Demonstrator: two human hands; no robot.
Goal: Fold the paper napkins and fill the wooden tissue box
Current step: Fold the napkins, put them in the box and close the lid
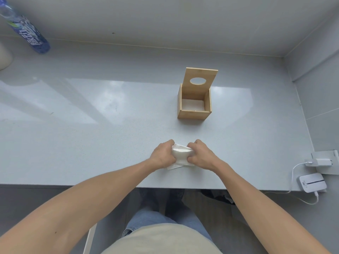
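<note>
A stack of white paper napkins (180,155) lies on the grey countertop near its front edge, bent upward in the middle. My left hand (162,156) grips its left side and my right hand (200,155) grips its right side. Beyond them, a little to the right, stands the wooden tissue box (194,113). Its lid (200,80), with an oval hole, is raised upright at the back. White paper shows on the box's floor.
A blue-labelled plastic bottle (30,33) lies at the far left corner by the wall. At the right edge sit a white charger (322,161) on a grey plate, its cable, and a small white device (312,184). The counter's front edge (91,185) runs below my hands.
</note>
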